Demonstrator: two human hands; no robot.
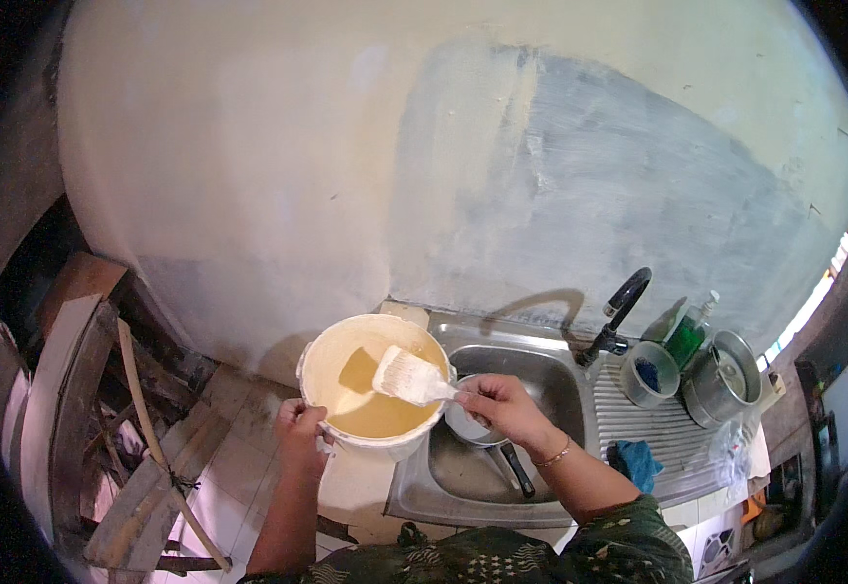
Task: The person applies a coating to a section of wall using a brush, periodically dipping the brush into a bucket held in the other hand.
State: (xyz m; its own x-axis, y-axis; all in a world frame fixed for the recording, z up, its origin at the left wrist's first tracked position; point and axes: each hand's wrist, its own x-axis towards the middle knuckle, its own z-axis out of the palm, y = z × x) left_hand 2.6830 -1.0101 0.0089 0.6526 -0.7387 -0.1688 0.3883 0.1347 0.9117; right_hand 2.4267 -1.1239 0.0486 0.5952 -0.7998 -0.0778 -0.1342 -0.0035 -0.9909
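My left hand [303,431] grips the rim of a cream-coloured plastic bucket [373,327] on its left side. Yellowish liquid paint [387,415] covers the bucket's bottom. In my right hand [495,409] is the handle of a wide paintbrush [411,376], its bristles coated in pale paint and held over the bucket's mouth. The bucket is at the left edge of a stainless steel sink [541,515]. Beneath my right hand, a pan with a black handle [517,471] lies in the basin, partly hidden. Behind stands a wall [249,160] with cream paint and a large grey patch [614,168].
A black faucet [617,314] rises behind the basin. On the ribbed drainboard are a plastic tub [649,383], a green soap bottle [685,339], a metal pot [720,387] and a blue cloth [639,463]. Wooden planks [154,482] lean at the left above the tiled floor.
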